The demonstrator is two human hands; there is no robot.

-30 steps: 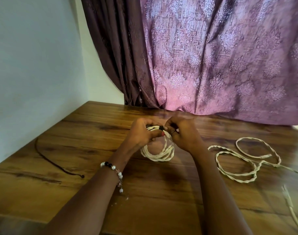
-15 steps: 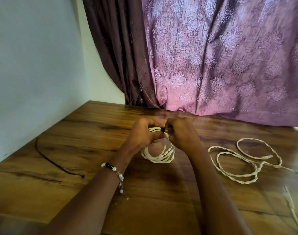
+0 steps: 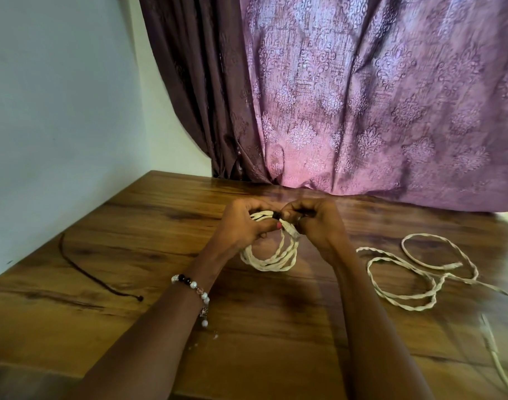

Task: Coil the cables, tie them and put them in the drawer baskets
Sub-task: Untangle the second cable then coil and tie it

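Since a moment ago, our hands have barely shifted at the frame's centre. Our left hand (image 3: 244, 226) grips the coiled cable (image 3: 271, 255), a cream, twisted loop above the wooden table (image 3: 131, 327). Our right hand (image 3: 313, 223) pinches a small dark tie (image 3: 275, 215) at its top. If it slips, we judge the springy loops unwind. Another cable (image 3: 420, 272) sprawls at right.
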